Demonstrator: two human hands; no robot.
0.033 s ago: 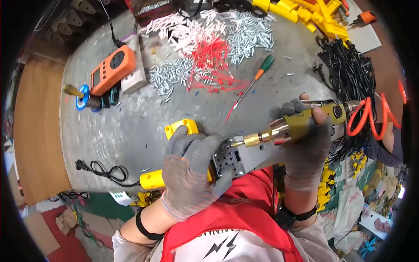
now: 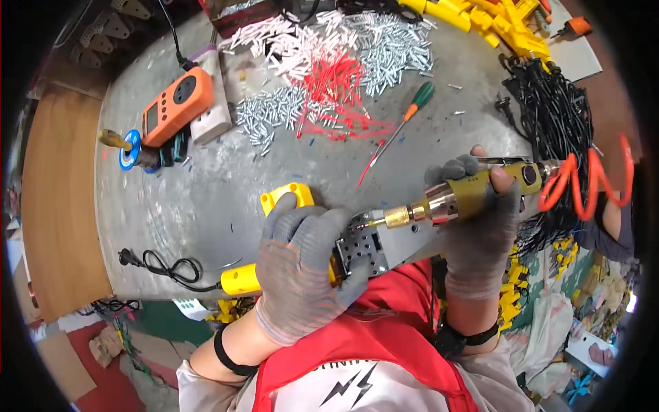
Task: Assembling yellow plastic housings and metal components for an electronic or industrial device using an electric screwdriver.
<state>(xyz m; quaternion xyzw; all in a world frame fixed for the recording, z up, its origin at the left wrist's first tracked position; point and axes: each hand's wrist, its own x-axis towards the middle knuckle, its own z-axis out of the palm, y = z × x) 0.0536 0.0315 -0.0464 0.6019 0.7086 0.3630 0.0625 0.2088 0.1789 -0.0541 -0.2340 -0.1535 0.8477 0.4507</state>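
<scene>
I have the left hand [image 2: 302, 257] curled closed around one yellow-handled tool [image 2: 240, 280] at the near edge of the bench [image 2: 199, 213], its long axis running left to right, its single perforated metal plate [image 2: 361, 253] just beside that hand, the nearer one; the right hand [image 2: 482, 237] wraps one power driver [image 2: 472, 193], bit pointing left at the plate, contact unclear on my feed; beyond, I count one screwdriver [image 2: 413, 110] toward the right edge, one orange meter [image 2: 171, 110] toward the far left corner.

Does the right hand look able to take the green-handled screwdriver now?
Probably not straight away: the right hand is wrapped around the olive power driver, though nothing covers the screwdriver.
</scene>
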